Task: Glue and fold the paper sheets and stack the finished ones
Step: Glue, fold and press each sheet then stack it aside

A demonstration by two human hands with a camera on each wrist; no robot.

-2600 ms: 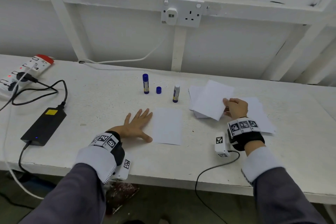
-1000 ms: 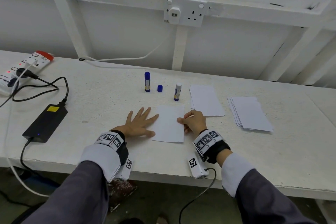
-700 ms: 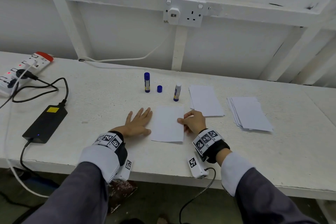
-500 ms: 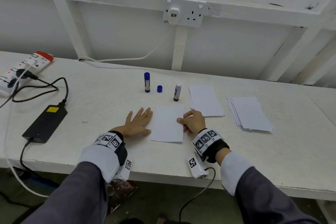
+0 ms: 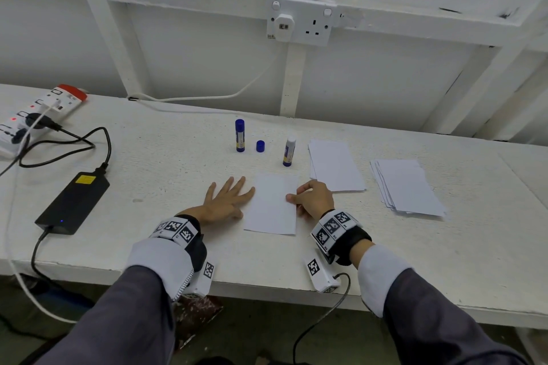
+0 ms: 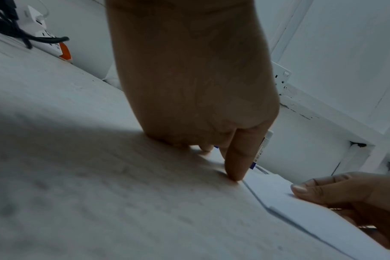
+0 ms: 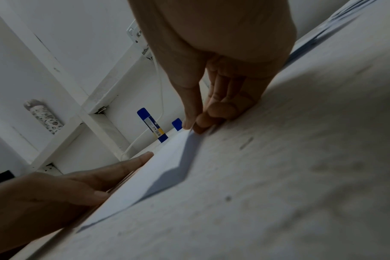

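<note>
A white paper sheet (image 5: 271,204) lies flat on the table in front of me. My left hand (image 5: 226,201) rests flat with spread fingers, its fingertips at the sheet's left edge. My right hand (image 5: 312,198) pinches the sheet's right edge between thumb and fingers; the right wrist view shows this edge (image 7: 189,140) lifted slightly. Behind the sheet stand an uncapped glue stick (image 5: 289,151), its loose blue cap (image 5: 260,146) and a capped glue stick (image 5: 240,135). Two paper piles lie to the right, a near pile (image 5: 336,164) and a far pile (image 5: 407,187).
A black power adapter (image 5: 74,200) with cables and a power strip (image 5: 38,112) occupy the table's left side. A wall socket (image 5: 301,21) is mounted above the table. The table's front edge (image 5: 267,284) runs just behind my wrists.
My right hand moved from the near pile to the sheet's right edge. My left fingertips slid slightly left, from on the sheet to beside its edge. Little movement in the last half second.
</note>
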